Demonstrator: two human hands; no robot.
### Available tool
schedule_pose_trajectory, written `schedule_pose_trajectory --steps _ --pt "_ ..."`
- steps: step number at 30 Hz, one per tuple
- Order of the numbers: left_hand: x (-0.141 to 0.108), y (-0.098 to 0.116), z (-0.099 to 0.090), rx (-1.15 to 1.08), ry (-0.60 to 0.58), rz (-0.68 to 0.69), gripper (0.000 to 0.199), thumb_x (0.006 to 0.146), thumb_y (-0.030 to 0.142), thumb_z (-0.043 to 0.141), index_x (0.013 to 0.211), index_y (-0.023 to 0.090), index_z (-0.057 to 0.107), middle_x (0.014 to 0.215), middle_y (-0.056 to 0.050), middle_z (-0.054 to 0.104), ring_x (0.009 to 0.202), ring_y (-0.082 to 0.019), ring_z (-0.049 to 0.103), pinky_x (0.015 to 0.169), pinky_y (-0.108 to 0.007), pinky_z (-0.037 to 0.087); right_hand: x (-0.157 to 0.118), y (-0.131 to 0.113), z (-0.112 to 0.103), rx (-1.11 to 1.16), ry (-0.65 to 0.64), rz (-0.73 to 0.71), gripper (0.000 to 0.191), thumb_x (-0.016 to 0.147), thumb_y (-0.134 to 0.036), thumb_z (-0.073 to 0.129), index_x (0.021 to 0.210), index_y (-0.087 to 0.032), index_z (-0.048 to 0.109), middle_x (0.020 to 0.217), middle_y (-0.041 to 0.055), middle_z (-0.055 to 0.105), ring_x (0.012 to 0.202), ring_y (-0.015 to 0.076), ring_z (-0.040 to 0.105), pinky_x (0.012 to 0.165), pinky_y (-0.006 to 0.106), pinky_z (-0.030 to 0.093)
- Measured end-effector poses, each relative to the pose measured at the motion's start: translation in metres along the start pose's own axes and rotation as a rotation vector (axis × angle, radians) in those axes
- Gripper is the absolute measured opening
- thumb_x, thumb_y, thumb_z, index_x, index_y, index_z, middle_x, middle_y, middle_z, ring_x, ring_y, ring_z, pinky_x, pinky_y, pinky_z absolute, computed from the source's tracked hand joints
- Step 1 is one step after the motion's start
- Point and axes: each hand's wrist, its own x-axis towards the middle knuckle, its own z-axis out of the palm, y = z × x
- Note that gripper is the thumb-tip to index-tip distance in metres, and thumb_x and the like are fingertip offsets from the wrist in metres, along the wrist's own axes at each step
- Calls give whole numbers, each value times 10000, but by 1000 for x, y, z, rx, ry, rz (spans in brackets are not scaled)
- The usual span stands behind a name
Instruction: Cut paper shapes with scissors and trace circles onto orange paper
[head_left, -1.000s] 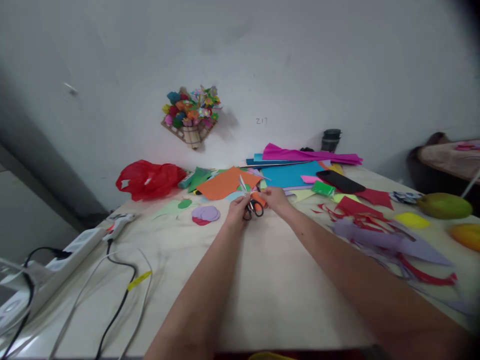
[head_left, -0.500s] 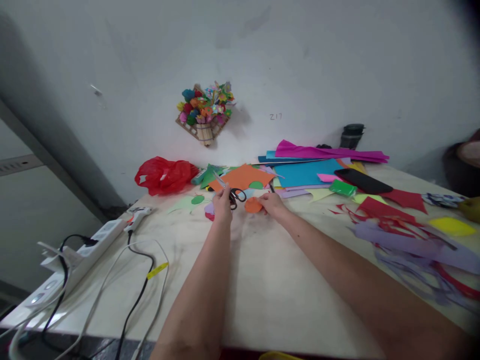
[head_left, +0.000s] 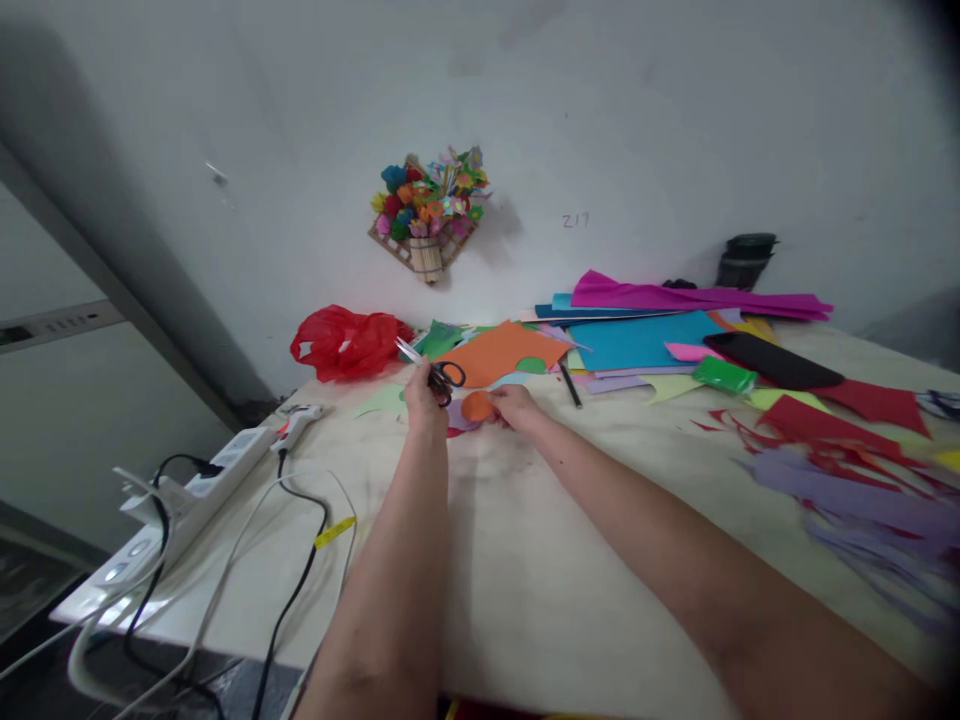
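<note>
My left hand [head_left: 424, 398] is closed round a pair of scissors [head_left: 448, 374], whose metal blades point up and to the left and whose black handles stick out on the right. Between the fingers of my right hand [head_left: 514, 407] is a round orange paper disc [head_left: 477, 406], pinched at its right edge. Purple and red paper pieces [head_left: 459, 422] lie just under and left of the disc. Beyond both hands rests a large orange sheet [head_left: 495, 358] with a green circle [head_left: 532, 366] at its near edge. A black pen [head_left: 571, 386] lies right of it.
A red plastic bag [head_left: 346, 343] sits back left. Power strips [head_left: 187, 505] with cables run along the left edge. Blue sheets [head_left: 645, 340], a black phone [head_left: 774, 360], a green packet [head_left: 724, 375] and purple scraps [head_left: 847, 485] lie right. A flower decoration [head_left: 427, 215] hangs on the wall.
The orange disc and my right hand have moved left, over the purple and red pieces. My left hand with the scissors has shifted left too. The camera view has turned slightly left.
</note>
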Motion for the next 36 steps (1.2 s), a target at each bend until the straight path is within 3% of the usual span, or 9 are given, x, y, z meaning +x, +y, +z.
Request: schedule_pose_trajectory --steps 4,10,15,18,21,26,30,33,36 --pt "0 -6 -4 83 -73 38 290 646 407 643 655 119 617 483 28 540 344 -43 423 362 -168 277 7 2 4 -80 -40 3 173 793 -289 513 840 -144 595 391 -27 522 299 81 394 354 197 310" --pt "-11 -14 1 206 -215 74 286 652 412 658 624 127 648 510 1 565 427 -70 476 414 -177 323 -8 -4 -16 83 147 -136 168 796 -308 501 833 -158 570 531 -21 565 381 58 443 394 169 335" --pt "-35 -25 19 254 -417 48 314 630 423 689 554 134 596 461 17 504 420 -76 446 426 -195 324 -28 -18 -25 393 -93 -240 166 753 -224 517 893 -155 575 703 4 622 580 91 572 496 187 428" --pt "-49 -30 27 334 -457 -14 363 647 498 654 596 151 563 423 43 429 363 -71 390 371 -197 266 -34 -16 -32 464 -177 -235 340 691 -181 571 1030 -173 546 663 -25 610 542 95 574 491 202 440" --pt "-53 -35 30 484 -511 29 436 708 579 546 588 160 528 452 41 427 397 -78 409 398 -202 306 -37 -9 -43 409 -186 -242 382 641 -161 611 1021 -163 566 584 -38 590 475 95 550 401 178 377" --pt "-30 -25 19 820 -564 117 548 830 576 293 696 152 614 690 -68 634 711 -172 593 660 -271 446 -39 4 -67 329 23 -164 312 620 -138 645 926 -132 587 544 -14 604 430 95 530 372 179 372" --pt "-8 -10 -4 1416 -321 220 369 782 489 462 908 186 632 971 -98 654 937 -247 573 796 -332 413 -38 18 -82 408 115 -99 249 634 -131 660 863 -138 562 522 -9 599 389 102 533 399 214 436" --pt "-3 -6 -18 1736 -416 160 641 644 608 570 1158 228 536 1211 -107 549 1159 -321 425 893 -390 360 -39 25 -87 441 176 -28 179 665 -101 629 807 -140 528 474 -16 579 348 88 496 380 208 433" --pt "-7 -10 -24 1933 -528 139 856 561 698 565 1296 290 401 1355 -96 410 1221 -364 334 949 -477 290 -39 27 -86 446 194 1 153 686 -67 592 793 -140 512 458 -15 575 335 85 483 362 199 422"
